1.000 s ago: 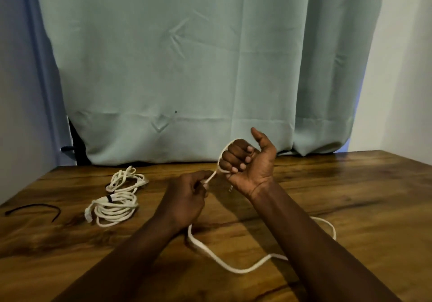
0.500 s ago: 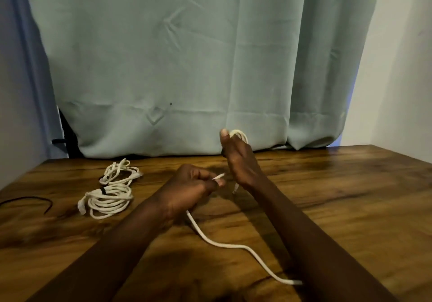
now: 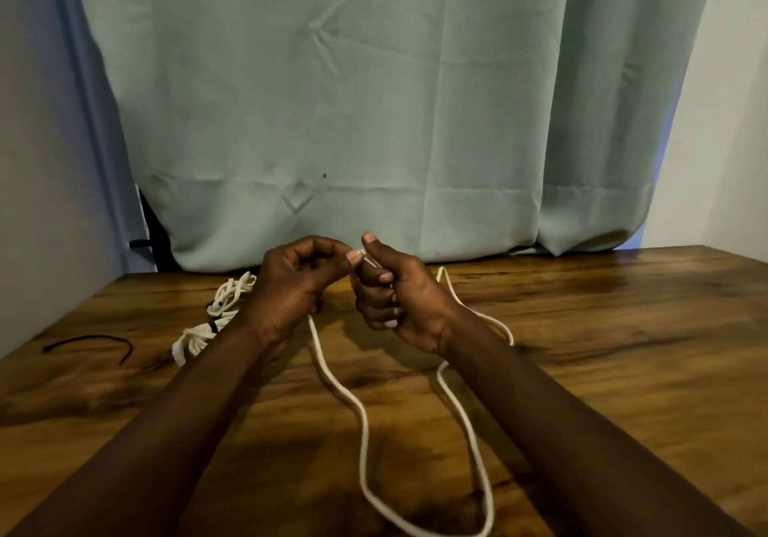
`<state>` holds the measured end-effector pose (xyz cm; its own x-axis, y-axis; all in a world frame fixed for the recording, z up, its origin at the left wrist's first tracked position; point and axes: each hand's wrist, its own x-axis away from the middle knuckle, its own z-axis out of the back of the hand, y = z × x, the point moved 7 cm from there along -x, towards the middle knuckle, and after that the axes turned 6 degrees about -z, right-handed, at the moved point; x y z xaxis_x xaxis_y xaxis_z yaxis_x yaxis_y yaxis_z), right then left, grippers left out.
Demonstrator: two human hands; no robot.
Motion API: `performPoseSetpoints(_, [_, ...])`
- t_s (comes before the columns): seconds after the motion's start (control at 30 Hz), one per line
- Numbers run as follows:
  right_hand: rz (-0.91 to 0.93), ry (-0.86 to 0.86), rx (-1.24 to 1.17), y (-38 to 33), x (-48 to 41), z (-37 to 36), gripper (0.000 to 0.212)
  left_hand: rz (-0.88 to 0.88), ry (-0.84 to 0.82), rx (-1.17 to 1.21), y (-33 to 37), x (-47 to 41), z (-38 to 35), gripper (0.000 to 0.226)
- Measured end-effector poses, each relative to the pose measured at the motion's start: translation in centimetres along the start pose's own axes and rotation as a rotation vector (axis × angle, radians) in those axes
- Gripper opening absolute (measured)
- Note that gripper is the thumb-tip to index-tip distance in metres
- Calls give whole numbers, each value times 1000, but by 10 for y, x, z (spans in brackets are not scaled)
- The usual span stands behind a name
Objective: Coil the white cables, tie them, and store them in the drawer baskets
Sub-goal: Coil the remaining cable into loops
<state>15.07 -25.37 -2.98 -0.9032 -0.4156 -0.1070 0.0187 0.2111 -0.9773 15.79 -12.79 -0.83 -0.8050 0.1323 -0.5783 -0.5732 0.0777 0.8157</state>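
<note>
A loose white cable (image 3: 365,424) is laid in a long loop on the bench (image 3: 623,349), its upper part pinched by the left hand (image 3: 295,287) and clenched in the curled right hand (image 3: 399,299), with a tied white coil (image 3: 199,333) seen beyond the left wrist.

Glossy grained wood table (image 3: 602,329); matt cloth curtain (image 3: 374,100); cable (image 3: 361,420) perhaps smooth plastic.
</note>
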Motion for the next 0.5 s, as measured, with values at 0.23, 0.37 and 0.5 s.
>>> performPoseSetpoints(0.23, [-56, -256, -383, 3, 2, -12, 62, 114, -157, -25, -18, 8, -26, 43])
performPoseSetpoints(0.37, [-91, -275, -486, 4, 2, -16, 61, 137, -106, 75, -19, 10, -23, 37])
performPoseSetpoints(0.5, [-111, -213, -448, 6, -1, -18, 58, 174, -57, 145, -21, 7, -17, 34])
